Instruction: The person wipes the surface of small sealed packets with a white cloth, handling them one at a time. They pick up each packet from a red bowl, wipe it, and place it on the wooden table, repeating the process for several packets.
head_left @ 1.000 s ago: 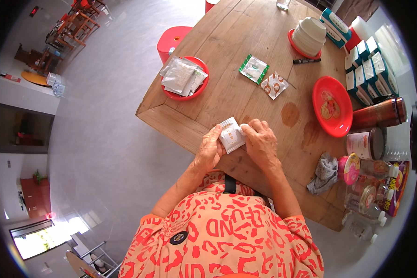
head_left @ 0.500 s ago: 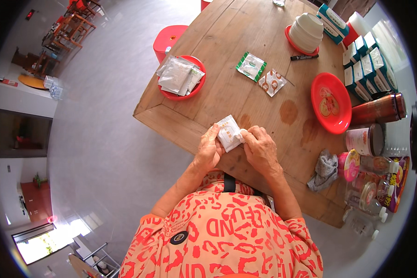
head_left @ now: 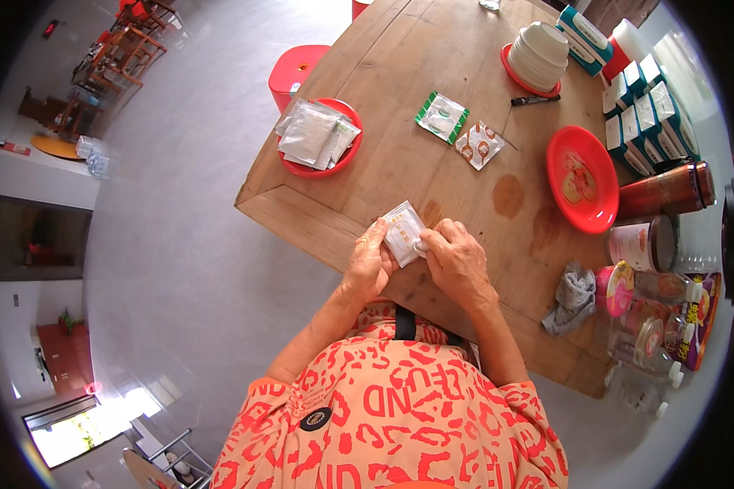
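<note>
A small square white packet with gold print is gripped along its left edge by my left hand, thumb on top. My right hand is closed, pinching a small white wad, perhaps tissue or cloth, against the packet's right side. Both hands are over the table's near edge. Farther off lie a green-edged packet and a white packet with brown rings. At the left edge of the table, a red bowl holds a pile of flat pale packets.
Wooden table with damp-looking spots. On its right stand a red oval dish, a grey rag, a copper-coloured flask, jars and bottles. Beyond are stacked pale bowls, a black marker and several tissue packs. A red stool is at left.
My right hand has shifted slightly left, and the white wad now sits closer in on the packet's lower right part. My left hand keeps its hold with hardly any movement.
</note>
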Motion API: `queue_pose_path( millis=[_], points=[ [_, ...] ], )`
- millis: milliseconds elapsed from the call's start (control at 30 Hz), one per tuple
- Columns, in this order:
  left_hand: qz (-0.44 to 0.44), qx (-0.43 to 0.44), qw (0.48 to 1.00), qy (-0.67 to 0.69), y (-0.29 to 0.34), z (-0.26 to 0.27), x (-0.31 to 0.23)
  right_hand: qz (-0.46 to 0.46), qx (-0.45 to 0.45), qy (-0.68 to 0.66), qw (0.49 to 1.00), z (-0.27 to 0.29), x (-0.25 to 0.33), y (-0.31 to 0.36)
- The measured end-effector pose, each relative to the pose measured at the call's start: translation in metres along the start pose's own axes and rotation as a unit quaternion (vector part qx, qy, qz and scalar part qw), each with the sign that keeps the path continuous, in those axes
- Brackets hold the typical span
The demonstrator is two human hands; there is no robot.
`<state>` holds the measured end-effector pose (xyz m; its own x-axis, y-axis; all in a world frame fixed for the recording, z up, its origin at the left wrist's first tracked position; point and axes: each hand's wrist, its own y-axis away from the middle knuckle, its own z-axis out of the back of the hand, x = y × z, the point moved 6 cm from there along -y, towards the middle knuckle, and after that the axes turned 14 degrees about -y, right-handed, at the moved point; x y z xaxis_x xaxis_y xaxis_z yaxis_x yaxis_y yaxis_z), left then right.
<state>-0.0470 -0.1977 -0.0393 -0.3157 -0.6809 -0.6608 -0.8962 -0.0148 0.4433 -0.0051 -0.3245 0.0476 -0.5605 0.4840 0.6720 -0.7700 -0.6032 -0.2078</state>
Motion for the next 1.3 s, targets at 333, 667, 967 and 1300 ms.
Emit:
queue_pose_path(
  millis=[333, 667, 967, 1300],
  points=[
    [0.018, -0.015, 1.0, -0.018, 0.002, -0.006, -0.003, 0.003, -0.157, -0.09, 0.984, 0.034, 0.0, -0.009],
    [-0.007, -0.015, 1.0, -0.002, 0.003, 0.0, -0.002, 0.06, 0.034, 0.065, 0.996, -0.024, 0.013, -0.003],
    [0.02, 0.016, 1.0, 0.007, 0.0, 0.006, 0.004, 0.118, 0.065, 0.023, 0.991, -0.016, 0.017, 0.028],
    [0.024, -0.009, 1.0, 0.003, 0.001, -0.002, -0.001, 0.009, -0.074, -0.114, 0.991, 0.048, -0.01, 0.027]
  ],
)
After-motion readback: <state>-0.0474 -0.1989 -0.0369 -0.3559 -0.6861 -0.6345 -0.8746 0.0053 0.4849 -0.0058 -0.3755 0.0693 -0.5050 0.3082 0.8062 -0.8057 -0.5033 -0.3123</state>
